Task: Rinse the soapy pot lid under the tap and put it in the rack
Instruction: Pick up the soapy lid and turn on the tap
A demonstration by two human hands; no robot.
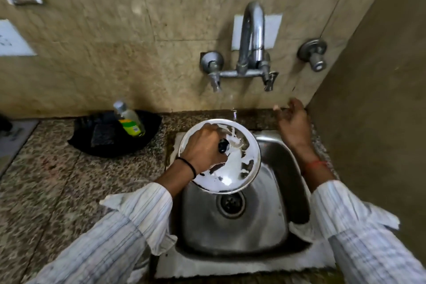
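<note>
Centre frame, over the steel sink (272,226), the left hand (202,145) grips the sudsy pot lid (239,168) by its knob. Farther back, the right hand (291,120) hangs loose-fingered, apparently empty. Rinsing is barely begun; next, tilt the lid under the tap (252,37).

No words or numbers clear enough to read. Green and yellow label on the small bottle (130,120) on the counter (57,168): print too blurry. White plate (13,40) on the wall: faint marks, too smeared to tell.
</note>
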